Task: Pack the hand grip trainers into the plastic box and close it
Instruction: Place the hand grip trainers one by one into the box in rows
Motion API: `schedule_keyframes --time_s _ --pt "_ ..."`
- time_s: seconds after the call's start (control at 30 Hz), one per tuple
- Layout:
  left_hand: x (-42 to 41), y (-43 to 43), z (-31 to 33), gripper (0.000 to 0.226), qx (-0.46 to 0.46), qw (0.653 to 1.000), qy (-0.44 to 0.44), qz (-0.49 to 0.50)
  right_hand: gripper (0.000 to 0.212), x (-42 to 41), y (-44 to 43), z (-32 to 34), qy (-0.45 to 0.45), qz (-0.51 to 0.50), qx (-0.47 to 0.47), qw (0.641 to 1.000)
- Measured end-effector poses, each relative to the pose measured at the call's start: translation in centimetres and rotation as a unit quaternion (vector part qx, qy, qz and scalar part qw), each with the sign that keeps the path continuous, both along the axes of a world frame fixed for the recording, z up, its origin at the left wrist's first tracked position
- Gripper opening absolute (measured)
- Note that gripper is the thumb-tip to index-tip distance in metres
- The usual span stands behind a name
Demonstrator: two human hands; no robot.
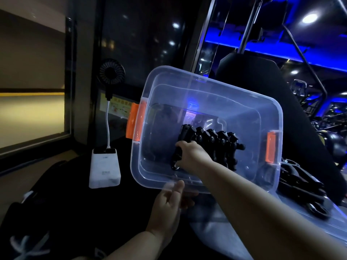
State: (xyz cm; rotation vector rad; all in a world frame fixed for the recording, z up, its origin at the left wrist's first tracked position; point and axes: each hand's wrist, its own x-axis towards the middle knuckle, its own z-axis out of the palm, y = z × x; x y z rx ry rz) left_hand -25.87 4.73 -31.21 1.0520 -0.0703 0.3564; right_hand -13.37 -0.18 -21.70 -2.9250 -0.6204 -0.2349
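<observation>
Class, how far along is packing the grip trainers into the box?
Done: a row of trainers sits in the box. In hand: the right hand grips another trainer inside it; the left hand holds the box rim. Left: the trainers outside must go in, and the box needs closing.

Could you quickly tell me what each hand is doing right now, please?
Left hand: holds the near rim of the plastic box.
Right hand: grips a black grip trainer inside the box.

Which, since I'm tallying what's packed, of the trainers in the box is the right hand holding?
The leftmost grip trainer of the row in the plastic box: the right hand grips it; the other trainers line up to its right.
</observation>
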Motion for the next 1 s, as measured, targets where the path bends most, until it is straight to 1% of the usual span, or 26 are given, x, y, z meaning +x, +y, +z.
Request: schedule_keyframes --time_s 0.1,0.23,0.33,0.43,0.5,0.53,0.6,0.67,0.77,0.87,1.0 --pt "0.1 0.1 -0.3 0.027 0.000 1.000 -0.004 -0.003 0.066 0.9 0.7 0.0 0.003 -0.020 -0.029 0.999" --pt "0.4 0.1 -0.5 0.029 0.000 1.000 -0.010 -0.006 0.053 1.8 0.7 0.2 -0.034 -0.032 -0.076 0.996" --pt "0.5 0.2 -0.4 0.041 -0.017 1.000 -0.019 -0.008 0.059 1.7 0.9 0.3 -0.127 -0.035 -0.161 0.978" --pt "0.7 0.2 -0.5 0.043 -0.026 0.999 -0.023 -0.003 0.060 1.6 1.1 0.2 -0.218 -0.034 -0.204 0.954" --pt "0.8 0.2 -0.7 0.043 -0.024 0.999 -0.026 -0.006 0.061 2.1 1.0 0.2 -0.271 0.011 -0.231 0.934" --pt "0.8 0.2 -0.8 0.043 -0.024 0.999 -0.027 -0.010 0.063 2.5 0.9 0.1 -0.284 0.042 -0.253 0.924" --pt "0.9 0.3 -0.9 0.043 -0.020 0.999 -0.032 -0.015 0.069 3.2 0.8 0.0 -0.270 0.082 -0.292 0.914" --pt "0.9 0.4 -1.0 0.041 -0.006 0.999 -0.041 -0.016 0.074 3.9 0.6 -0.3 -0.235 0.079 -0.323 0.913" --pt "0.9 0.4 -1.0 0.038 0.016 0.999 -0.048 -0.015 0.076 4.5 0.6 -0.6 -0.215 0.069 -0.355 0.907" --pt "1.0 0.4 -1.0 0.037 0.012 0.999 -0.039 -0.013 0.073 4.7 0.9 -0.6 -0.210 0.063 -0.362 0.906" --pt "1.0 0.5 -1.1 0.039 0.018 0.999 -0.036 -0.013 0.071 4.7 1.0 -0.6 -0.197 0.061 -0.342 0.917"
